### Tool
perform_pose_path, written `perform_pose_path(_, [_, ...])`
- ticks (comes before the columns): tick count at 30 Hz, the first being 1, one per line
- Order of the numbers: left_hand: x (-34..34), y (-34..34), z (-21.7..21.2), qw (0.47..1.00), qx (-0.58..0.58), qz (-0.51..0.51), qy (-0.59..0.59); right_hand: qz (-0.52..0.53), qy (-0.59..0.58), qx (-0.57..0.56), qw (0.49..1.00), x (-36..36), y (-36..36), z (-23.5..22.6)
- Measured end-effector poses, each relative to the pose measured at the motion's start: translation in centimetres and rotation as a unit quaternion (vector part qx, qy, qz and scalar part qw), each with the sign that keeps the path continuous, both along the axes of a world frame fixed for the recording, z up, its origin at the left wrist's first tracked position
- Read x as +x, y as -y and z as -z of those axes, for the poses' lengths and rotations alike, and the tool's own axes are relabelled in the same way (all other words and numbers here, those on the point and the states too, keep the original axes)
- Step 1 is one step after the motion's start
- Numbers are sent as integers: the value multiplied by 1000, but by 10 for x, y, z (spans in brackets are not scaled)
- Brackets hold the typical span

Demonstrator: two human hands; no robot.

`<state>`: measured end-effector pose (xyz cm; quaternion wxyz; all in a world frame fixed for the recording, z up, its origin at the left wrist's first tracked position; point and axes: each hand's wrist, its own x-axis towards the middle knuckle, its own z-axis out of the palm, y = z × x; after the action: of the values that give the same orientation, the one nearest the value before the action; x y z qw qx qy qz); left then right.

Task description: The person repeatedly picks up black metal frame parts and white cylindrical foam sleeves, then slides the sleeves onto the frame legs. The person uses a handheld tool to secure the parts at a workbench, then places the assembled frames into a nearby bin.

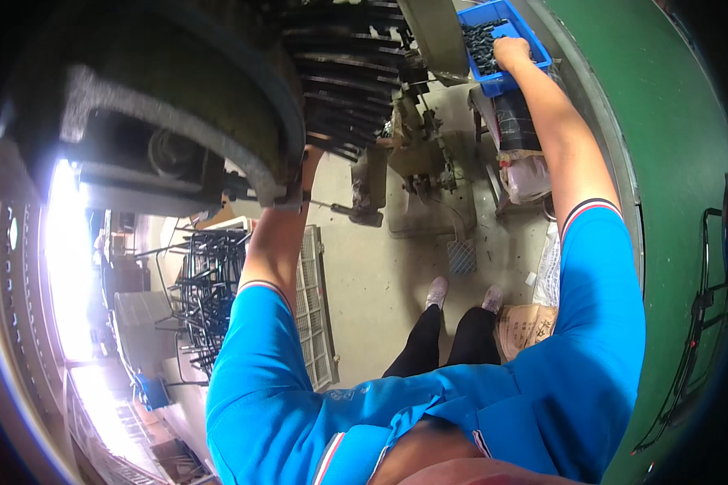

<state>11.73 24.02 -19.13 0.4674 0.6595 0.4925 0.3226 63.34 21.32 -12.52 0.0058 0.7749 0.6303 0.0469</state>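
My right hand (512,53) reaches into a blue plastic bin (498,86) at the upper right, over many small dark parts (480,50). Its fingers are curled down together, and what they hold, if anything, is too small to make out. My left hand (314,149) reaches up behind the casing of a large dark machine (259,81). It is next to a stack of long black rods or tubes (344,65), and its fingers are mostly hidden by the machine and the rods.
A machine base (429,210) stands on the floor ahead, with a patterned foot pedal (462,256) near my shoes. Black metal frames (210,291) are piled at the left beside a pale grid panel (314,315). A brown sack (526,330) lies at my right, near the green floor (663,121).
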Motion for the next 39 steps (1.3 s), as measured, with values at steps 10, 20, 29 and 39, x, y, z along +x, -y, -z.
perform_pose_path(10, [8, 98, -98, 987, -49, -62, 139, -16, -297, 277, 914, 4, 14, -4])
perform_pose_path(20, [16, 234, -170, 940, -236, -88, 232, 55, -81, 23, 995, -2, 23, -14])
perform_pose_path(29, [12, 232, -156, 918, -273, -54, 282, 160, -155, 74, 972, 1, 8, 1])
perform_pose_path(39, [9, 237, -145, 910, -254, -91, 313, 63, -327, 505, 796, 7, 85, -58])
